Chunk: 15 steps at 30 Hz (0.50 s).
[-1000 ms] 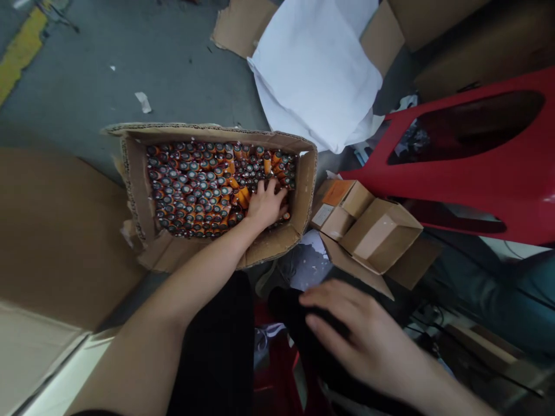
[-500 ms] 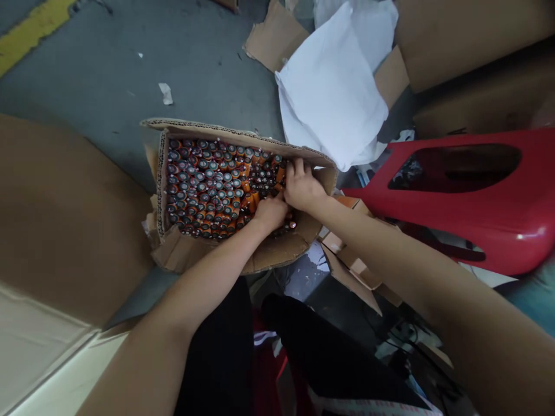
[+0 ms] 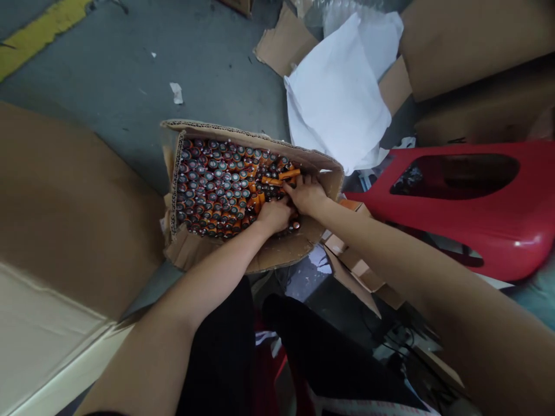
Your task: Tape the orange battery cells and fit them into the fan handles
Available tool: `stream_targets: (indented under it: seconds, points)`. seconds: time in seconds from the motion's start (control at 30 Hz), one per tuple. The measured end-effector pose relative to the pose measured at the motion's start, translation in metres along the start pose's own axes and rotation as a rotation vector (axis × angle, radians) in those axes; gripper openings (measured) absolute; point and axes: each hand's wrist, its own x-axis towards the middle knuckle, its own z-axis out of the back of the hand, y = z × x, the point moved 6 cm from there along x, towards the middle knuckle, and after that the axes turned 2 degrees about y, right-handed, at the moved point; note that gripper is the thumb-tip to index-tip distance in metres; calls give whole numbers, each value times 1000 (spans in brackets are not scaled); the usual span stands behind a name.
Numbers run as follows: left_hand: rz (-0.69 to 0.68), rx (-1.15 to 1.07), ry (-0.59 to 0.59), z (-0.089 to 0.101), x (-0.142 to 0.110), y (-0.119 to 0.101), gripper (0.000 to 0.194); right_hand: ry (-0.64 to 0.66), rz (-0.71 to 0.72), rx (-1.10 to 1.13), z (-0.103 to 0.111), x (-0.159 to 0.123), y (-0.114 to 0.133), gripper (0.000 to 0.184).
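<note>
An open cardboard box [image 3: 203, 257] on the grey floor is packed with several upright orange batteries [image 3: 217, 185]. Both my hands are inside its right end. My left hand [image 3: 273, 214] is curled down among the batteries, fingers buried in them. My right hand [image 3: 307, 193] lies beside it, fingers closed round a few orange batteries [image 3: 284, 175] that lie tipped on their sides above the rest.
A red plastic stool [image 3: 455, 196] lies to the right. Small brown cartons [image 3: 359, 271] sit under my right forearm. White paper [image 3: 338, 98] and cardboard flaps lie behind the box. A large cardboard sheet [image 3: 65, 214] fills the left. A yellow floor line [image 3: 39, 29] runs top left.
My right hand came from my lap into the box beside the left one, then closed on batteries and tipped some onto their sides. The view shifted left a little.
</note>
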Motion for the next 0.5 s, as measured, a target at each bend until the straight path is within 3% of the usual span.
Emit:
stream_targets:
  seconds: [0.5]
  points:
    - [-3, -9, -11, 3, 1, -1, 48, -71, -22, 4, 2, 13, -4, 53]
